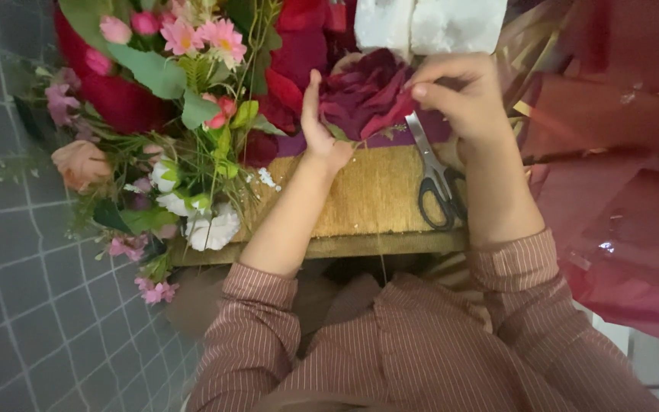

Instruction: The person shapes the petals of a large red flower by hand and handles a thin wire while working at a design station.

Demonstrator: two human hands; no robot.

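- While the left hand (322, 133) braces the dark red fabric rose (364, 99) with fingers extended, the right hand (459, 95) pinches a petal.
- The rose sits above the wooden surface (360, 198).
- Black-handled scissors (436, 179) lie just beside the right wrist.
- Mixed artificial flowers (169, 122) are heaped at left.

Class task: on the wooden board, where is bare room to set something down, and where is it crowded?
Free: the board between the left hand and the scissors. Crowded: the flower pile to the left, the dark red rose at the top, red fabric to the right.
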